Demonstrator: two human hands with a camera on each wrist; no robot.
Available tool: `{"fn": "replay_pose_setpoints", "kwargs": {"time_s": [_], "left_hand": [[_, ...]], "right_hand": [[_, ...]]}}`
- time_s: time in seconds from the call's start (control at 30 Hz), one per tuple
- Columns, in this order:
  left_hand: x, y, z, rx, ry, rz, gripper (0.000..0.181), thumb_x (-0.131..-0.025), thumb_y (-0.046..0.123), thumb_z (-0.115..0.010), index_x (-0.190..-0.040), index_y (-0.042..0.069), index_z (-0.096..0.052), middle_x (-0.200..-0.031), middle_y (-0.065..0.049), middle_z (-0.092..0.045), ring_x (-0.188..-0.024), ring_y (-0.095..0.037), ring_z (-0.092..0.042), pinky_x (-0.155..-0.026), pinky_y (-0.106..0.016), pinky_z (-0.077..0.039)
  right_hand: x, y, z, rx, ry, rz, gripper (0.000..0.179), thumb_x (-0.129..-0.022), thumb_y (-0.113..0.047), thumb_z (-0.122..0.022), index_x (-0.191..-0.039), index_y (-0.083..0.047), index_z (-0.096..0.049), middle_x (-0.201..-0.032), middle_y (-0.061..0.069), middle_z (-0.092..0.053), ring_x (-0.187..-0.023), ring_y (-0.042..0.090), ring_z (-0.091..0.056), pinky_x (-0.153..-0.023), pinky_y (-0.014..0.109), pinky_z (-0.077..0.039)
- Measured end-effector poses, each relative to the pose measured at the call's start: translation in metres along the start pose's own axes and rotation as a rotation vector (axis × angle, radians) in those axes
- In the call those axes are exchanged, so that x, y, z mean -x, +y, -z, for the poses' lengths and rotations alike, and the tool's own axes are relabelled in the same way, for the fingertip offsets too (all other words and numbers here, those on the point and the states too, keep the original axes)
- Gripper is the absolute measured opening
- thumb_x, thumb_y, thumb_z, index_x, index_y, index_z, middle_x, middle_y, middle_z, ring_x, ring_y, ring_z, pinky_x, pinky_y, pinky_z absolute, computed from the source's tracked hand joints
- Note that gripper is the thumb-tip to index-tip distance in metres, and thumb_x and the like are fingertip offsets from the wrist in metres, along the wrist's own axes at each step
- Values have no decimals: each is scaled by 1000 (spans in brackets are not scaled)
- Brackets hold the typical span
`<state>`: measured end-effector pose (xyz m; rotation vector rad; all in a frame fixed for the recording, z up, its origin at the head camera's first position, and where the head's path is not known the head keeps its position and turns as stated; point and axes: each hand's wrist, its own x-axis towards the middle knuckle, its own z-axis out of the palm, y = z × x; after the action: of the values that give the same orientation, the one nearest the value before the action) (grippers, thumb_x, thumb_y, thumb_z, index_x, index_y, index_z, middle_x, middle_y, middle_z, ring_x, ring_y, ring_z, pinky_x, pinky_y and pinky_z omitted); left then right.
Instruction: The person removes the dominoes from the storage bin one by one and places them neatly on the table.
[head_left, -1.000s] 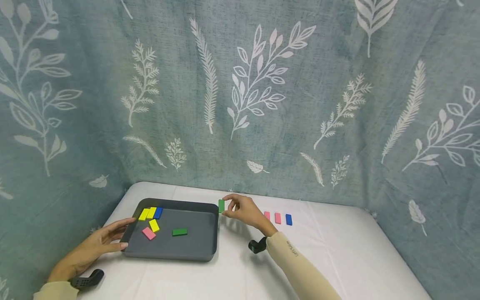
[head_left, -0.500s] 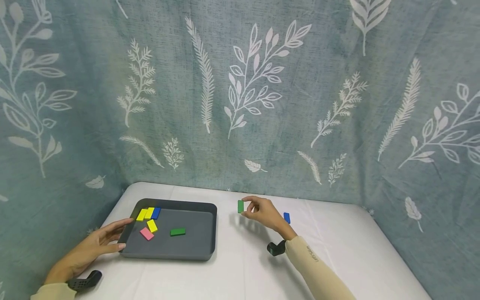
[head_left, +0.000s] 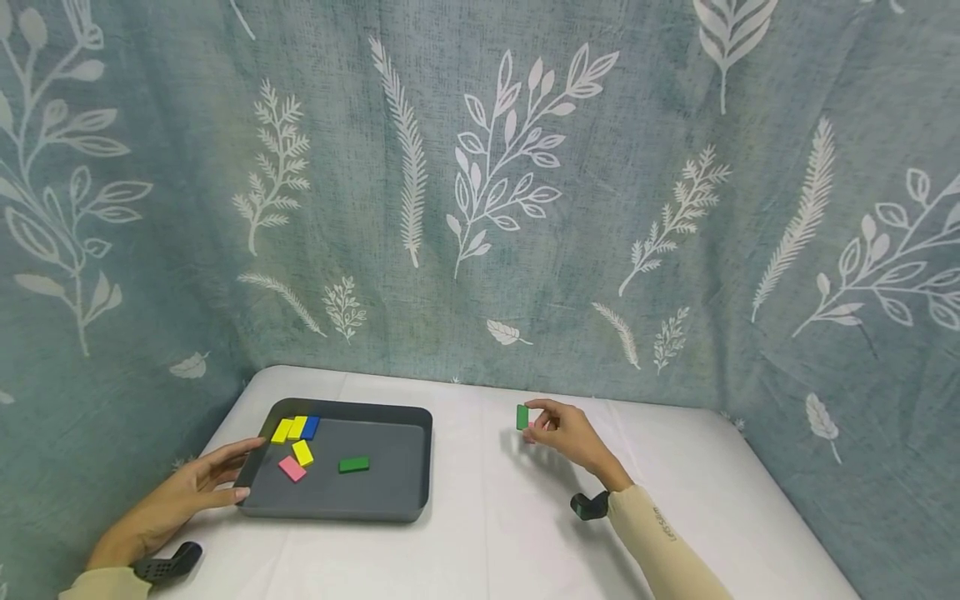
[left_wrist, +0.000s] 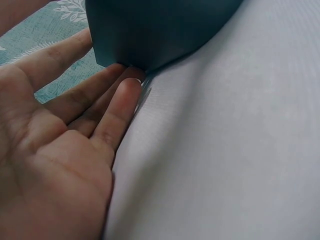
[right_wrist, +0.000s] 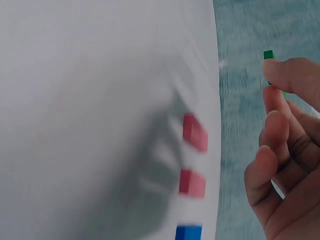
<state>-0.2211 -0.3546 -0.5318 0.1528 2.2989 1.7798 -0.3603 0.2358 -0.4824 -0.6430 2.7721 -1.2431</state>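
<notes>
My right hand (head_left: 573, 433) pinches a green block (head_left: 522, 417) between thumb and fingertips, held up above the white table. In the right wrist view the green block (right_wrist: 269, 54) shows only as a small end past the thumb. Two pink blocks (right_wrist: 194, 132) and a blue block (right_wrist: 188, 232) lie in a row on the cloth below that hand; in the head view the hand largely hides them. At the left, my left hand (head_left: 187, 492) touches the side of the dark grey tray (head_left: 390, 493), its fingers fairly straight. The left wrist view shows fingertips against the tray's wall (left_wrist: 150, 35).
Inside the tray lie several yellow blocks (head_left: 302, 452), a blue block (head_left: 311, 427), a pink block (head_left: 292, 468) and another green block (head_left: 354, 464). A patterned curtain (head_left: 480, 208) hangs behind the table (head_left: 465, 533) and along its sides.
My right hand has carried the green block rightward, from beside the tray's right rim to near the pink blocks. The left hand stays at the tray, whose contents look the same.
</notes>
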Motion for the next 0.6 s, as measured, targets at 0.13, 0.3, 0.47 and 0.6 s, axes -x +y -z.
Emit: {"fn": "replay_pose_setpoints", "kwargs": {"time_s": [0.13,0.3,0.47,0.6], "left_hand": [[0,-1,0,-4,5,9,78,-97,19,-71,-162,9,-28,-163,-19,-26,-130,-24,-45,-102,-52,-41],[0,2,0,-4,-2,2,78,-97,19,-71,-162,9,-28,-163,-20,-27,-128,-22,-46,-101,-50,-41],[1,3,0,5,-10,-2,76,-98,18,-70,-162,12,-30,-162,-18,-27,-126,-16,-49,-99,-45,-44],[2,2,-1,-5,-4,7,76,-98,20,-70,-162,11,-30,-162,-18,-27,-127,-17,-47,-100,-46,-43]], "right_hand": [[10,15,9,32,32,-29,44,-92,-19,-79,-134,-14,-66,-87,-2,-67,-71,17,-57,-62,27,-44],[21,35,17,50,40,-72,46,-92,-18,-80,-134,-10,-66,-85,-1,-67,-73,17,-57,-66,28,-46],[30,49,25,85,68,-107,47,-92,-19,-80,-135,-9,-65,-85,0,-65,-70,17,-55,-61,27,-45],[35,58,32,112,70,-132,49,-92,-21,-80,-137,-9,-64,-86,0,-65,-69,17,-55,-58,27,-45]]}}
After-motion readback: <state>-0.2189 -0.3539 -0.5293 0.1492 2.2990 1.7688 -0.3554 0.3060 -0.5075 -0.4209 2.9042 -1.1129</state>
